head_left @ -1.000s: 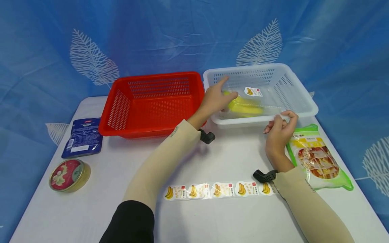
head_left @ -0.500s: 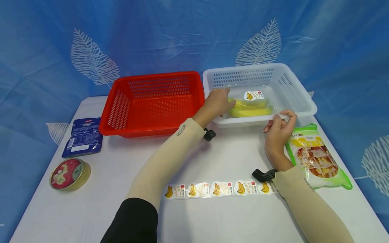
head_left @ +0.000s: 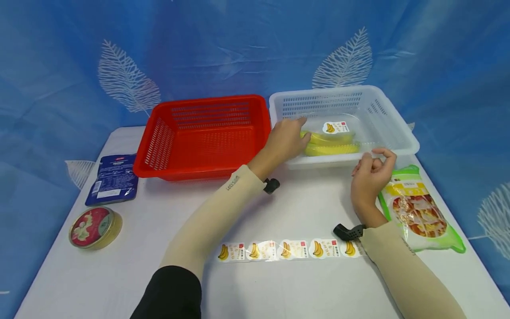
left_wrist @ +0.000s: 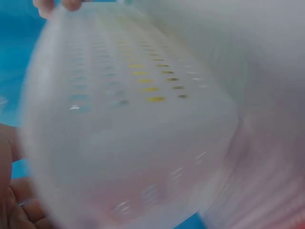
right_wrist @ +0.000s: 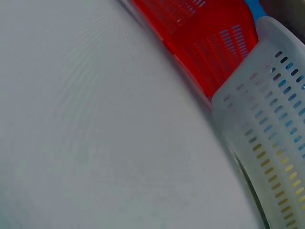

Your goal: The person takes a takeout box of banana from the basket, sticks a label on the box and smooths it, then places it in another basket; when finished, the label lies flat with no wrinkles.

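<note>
A clear pack of bananas (head_left: 331, 144) with a banana label (head_left: 335, 127) lies inside the white basket (head_left: 398, 133), along its front wall. My left hand (head_left: 287, 141) reaches over the basket's left front corner, thumb and index finger extended beside the pack's left end. Its other fingers are mostly hidden in the head view. In the left wrist view, fingers (left_wrist: 28, 210) show beside the basket's blurred rim. My right hand (head_left: 370, 177) pinches the front rim toward the right. In the right wrist view the banana yellow shows through the slots of the basket (right_wrist: 238, 114).
A red basket (head_left: 203, 170) stands left of the white one. At far left are a blue pouch (head_left: 113, 179) and a round red-lidded tin (head_left: 94, 227). A strip of banana labels (head_left: 291, 250) lies in front, and a green-edged food bag (head_left: 422, 212) at right.
The banana pack has shifted right and settled lower in the white basket. My left hand has moved down and slightly right with it; my right hand has stayed at the rim.
</note>
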Motion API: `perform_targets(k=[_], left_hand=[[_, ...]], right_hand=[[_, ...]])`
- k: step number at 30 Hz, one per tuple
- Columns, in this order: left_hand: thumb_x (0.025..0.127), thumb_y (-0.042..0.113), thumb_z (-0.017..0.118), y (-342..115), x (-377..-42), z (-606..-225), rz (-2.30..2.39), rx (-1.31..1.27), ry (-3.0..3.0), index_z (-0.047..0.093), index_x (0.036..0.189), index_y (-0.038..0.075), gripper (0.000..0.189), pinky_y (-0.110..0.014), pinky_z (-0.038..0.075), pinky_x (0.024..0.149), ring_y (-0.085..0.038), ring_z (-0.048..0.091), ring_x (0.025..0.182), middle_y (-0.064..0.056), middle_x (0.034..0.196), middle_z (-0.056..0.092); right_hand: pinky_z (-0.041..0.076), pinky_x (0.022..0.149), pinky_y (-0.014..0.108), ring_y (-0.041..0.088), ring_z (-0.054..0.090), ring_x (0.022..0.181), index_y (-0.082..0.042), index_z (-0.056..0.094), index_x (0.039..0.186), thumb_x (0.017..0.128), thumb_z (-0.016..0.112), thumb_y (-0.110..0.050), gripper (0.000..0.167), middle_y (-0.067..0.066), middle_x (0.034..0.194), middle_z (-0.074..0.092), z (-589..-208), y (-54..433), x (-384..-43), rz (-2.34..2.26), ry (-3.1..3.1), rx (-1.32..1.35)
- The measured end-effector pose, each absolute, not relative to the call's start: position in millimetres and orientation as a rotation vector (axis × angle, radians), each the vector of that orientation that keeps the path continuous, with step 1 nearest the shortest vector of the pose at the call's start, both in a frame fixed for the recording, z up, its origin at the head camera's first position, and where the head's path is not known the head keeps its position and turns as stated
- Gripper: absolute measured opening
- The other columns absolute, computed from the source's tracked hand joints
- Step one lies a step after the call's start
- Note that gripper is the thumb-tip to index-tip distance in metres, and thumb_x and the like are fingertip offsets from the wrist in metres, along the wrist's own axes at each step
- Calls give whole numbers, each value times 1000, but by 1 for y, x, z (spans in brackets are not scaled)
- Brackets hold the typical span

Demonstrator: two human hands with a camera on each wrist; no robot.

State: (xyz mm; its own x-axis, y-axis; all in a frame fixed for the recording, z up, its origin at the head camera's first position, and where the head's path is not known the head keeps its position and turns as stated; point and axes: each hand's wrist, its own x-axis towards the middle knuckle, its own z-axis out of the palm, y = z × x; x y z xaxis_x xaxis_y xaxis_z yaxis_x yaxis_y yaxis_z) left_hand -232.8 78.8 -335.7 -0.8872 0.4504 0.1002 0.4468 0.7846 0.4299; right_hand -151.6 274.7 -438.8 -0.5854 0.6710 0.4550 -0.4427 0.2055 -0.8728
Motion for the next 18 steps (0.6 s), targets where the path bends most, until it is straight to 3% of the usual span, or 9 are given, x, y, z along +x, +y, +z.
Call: perform_targets(k=[3, 5, 7, 10, 13, 16, 18], left_hand=[[102, 36, 57, 60, -217, -328, 674, 853, 3039, 50, 153, 15, 55, -22, 41, 50, -18, 54, 57, -4, 89, 72], [102, 38, 57, 44, -207, -325, 640, 884, 3091, 52, 151, 15, 54, -26, 34, 47, -18, 45, 50, -3, 64, 57], [101, 37, 58, 27, -197, -323, 650, 887, 3123, 55, 149, 15, 53, -26, 32, 48, -17, 42, 50, -2, 57, 50], [100, 35, 62, -3, -182, -326, 720, 897, 3135, 58, 147, 13, 52, -28, 35, 51, -17, 43, 53, -1, 56, 46], [99, 31, 65, -37, -167, -333, 833, 930, 3115, 59, 145, 11, 51, -32, 41, 57, -20, 43, 55, -1, 59, 51], [97, 27, 68, -72, -149, -341, 908, 959, 3096, 59, 144, 10, 51, -37, 55, 77, -24, 66, 73, -7, 86, 73], [96, 26, 70, -91, -135, -345, 922, 931, 3096, 59, 145, 11, 52, -43, 54, 94, -28, 71, 99, -10, 113, 74]], right_hand=[[33, 45, 17, 6, 40, 44, -2, 58, 108, 104, 49, -11, 13, -1, 56, 45, -432, 274, -147, 1395, -1626, -254], [29, 45, 16, 3, 38, 44, -1, 59, 106, 104, 48, -11, 15, -6, 54, 45, -427, 273, -145, 1338, -1653, -284], [27, 46, 16, 2, 37, 45, -1, 60, 105, 103, 48, -12, 16, -8, 55, 45, -425, 274, -144, 1326, -1665, -310], [29, 45, 17, 4, 38, 43, -3, 59, 110, 105, 49, -14, 16, -7, 54, 45, -428, 281, -140, 1360, -1672, -299], [35, 42, 18, 7, 40, 39, -6, 58, 121, 106, 48, -18, 21, -2, 52, 47, -433, 288, -132, 1409, -1698, -299], [39, 41, 20, 10, 42, 36, -9, 56, 128, 107, 46, -18, 26, 3, 52, 50, -434, 290, -119, 1429, -1749, -330], [40, 41, 20, 11, 44, 37, -11, 55, 130, 107, 44, -17, 26, 3, 54, 51, -432, 289, -110, 1431, -1789, -336]])
